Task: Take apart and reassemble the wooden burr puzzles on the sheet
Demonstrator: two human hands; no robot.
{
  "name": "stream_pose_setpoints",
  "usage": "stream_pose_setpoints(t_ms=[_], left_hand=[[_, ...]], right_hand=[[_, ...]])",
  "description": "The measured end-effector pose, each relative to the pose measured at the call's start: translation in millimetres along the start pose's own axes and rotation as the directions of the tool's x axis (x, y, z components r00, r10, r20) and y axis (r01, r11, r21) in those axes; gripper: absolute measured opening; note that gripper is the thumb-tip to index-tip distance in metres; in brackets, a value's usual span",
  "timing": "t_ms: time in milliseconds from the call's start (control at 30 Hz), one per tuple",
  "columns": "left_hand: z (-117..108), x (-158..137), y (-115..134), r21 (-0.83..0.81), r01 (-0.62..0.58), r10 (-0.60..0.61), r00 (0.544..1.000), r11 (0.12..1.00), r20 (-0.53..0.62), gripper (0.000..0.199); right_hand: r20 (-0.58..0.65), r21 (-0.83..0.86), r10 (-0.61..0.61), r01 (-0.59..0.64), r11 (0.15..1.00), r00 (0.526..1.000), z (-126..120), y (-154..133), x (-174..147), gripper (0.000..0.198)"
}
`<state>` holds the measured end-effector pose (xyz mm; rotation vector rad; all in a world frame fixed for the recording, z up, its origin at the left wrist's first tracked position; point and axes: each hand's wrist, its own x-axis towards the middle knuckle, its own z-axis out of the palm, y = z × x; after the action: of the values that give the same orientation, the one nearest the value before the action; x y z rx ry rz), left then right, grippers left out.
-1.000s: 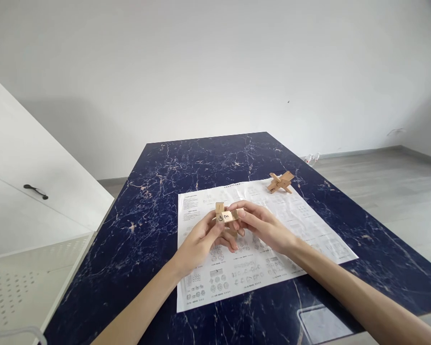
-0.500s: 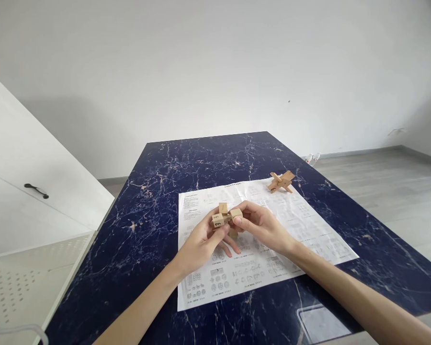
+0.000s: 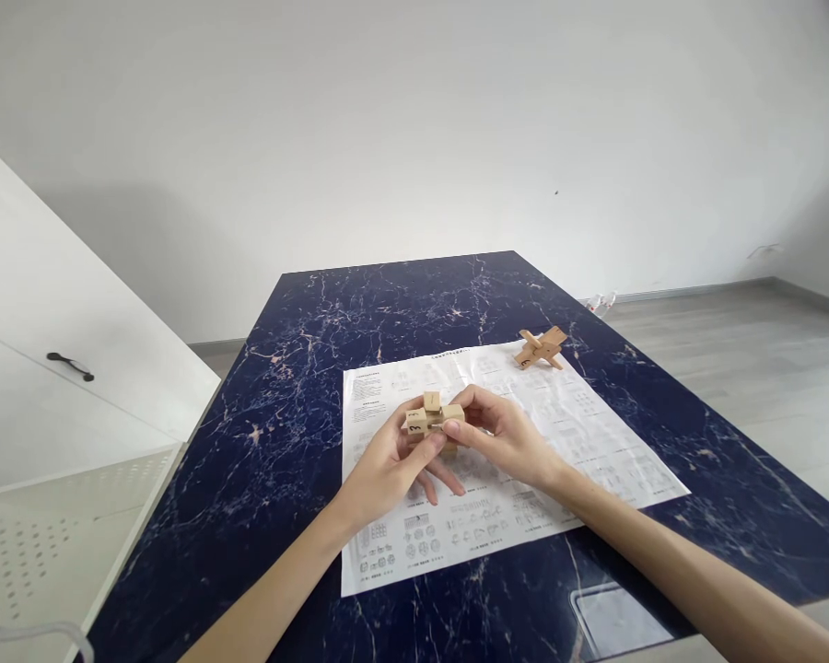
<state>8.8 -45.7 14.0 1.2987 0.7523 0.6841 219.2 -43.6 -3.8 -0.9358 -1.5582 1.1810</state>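
A pale wooden burr puzzle (image 3: 416,421) with cube-shaped ends, some marked with a black 3, is held above a printed sheet (image 3: 387,575). My left hand (image 3: 393,465) grips it from the left, thumb on the near side and other fingers partly hidden beneath. On its right end, my right hand (image 3: 501,433) pinches a block between thumb and fingers. The puzzle's underside is mostly covered by my fingers. A second, browner wooden puzzle (image 3: 541,349) of crossed sticks rests at the sheet's far right corner, apart from both hands.
The dark blue marbled table (image 3: 304,368) carries the sheet. A rounded rectangular panel (image 3: 618,619) lies at the table's near edge. To the left stand a white cabinet (image 3: 75,304) with a black handle (image 3: 70,366) and a perforated pale surface (image 3: 14,562). A wall rises behind.
The puzzle in my hands has turned slightly, and its right block sits level with the left one. My left fingers have shifted a little beneath it. The brown puzzle stays put.
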Motion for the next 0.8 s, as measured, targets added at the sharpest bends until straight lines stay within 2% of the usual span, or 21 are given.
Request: stream_pose_setpoints(t_ms=[200,567,800], left_hand=[[2.8,-3.0,1.6,-0.011,0.003,-0.004,1.000,1.000,-0.027,0.081],[4.0,-3.9,4.2,0.030,-0.033,0.033,0.999,0.999,-0.003,0.067],[3.4,-4.3,0.2,0.135,-0.086,0.085,0.996,0.987,0.012,0.061]], right_hand=[[0.001,-0.037,-0.018,0.018,0.999,1.000,1.1,-0.2,-0.1,0.033],[0.026,0.023,0.002,-0.003,1.000,1.000,2.4,0.1,-1.1,0.034],[0.034,0.113,-0.010,0.006,0.994,0.999,2.8,-0.7,-1.3,0.034]])
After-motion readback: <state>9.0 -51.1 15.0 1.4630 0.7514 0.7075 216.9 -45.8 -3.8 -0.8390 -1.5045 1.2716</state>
